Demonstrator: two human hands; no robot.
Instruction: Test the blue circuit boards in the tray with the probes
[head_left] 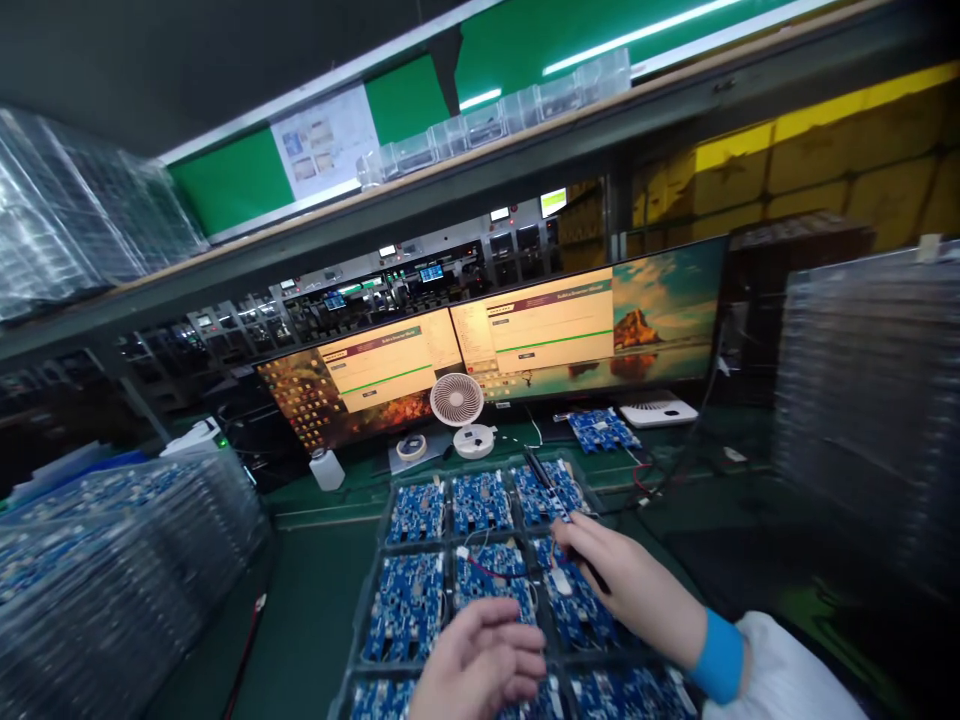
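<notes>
Trouble looked likeliest at the tray (373,590) of blue circuit boards (409,604), where the right hand (622,580), closed on a dark probe (553,497), could snag the red wire (491,572) while the left hand (480,665) rested loosely curled, holding nothing, on the tray's near boards.

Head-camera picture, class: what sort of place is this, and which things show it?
Probably an electronics factory test bench: a tray of blue circuit boards under the hands, two monitors showing test windows, and stacked clear trays alongside.

A tray (373,585) of circuit boards (480,501) was placed before two monitors (525,345); a small fan (457,401) was set between them, and stacked trays (112,570) were kept at the left.
</notes>
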